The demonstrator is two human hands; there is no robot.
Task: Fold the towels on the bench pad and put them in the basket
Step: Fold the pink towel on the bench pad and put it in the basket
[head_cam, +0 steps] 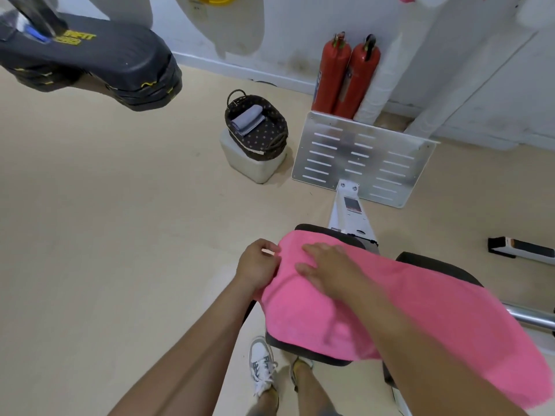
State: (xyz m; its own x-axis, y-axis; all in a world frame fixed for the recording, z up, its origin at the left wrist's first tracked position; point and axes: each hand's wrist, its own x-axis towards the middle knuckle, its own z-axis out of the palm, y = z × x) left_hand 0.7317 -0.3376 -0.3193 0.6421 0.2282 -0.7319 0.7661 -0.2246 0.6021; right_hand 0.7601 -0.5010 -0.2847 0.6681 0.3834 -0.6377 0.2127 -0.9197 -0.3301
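The pink towel (300, 319) lies spread over the bench pad (309, 354), with its right end hanging past the pad. The wicker basket (264, 151), well apart, already holds a folded grey towel (247, 120). Our left hand (258, 267) pinches the towel's left edge, and our right hand (324, 268) rests flat on the cloth. We should smooth the wrinkles first, then bring edge to edge evenly.

Black padded gym cushion (90, 55), upper left: yellow brand lettering, partly hidden, ending in "FIT". Sticker on white metal frame bar (352, 204) and labels on two red fire extinguishers (345, 76): illegible.
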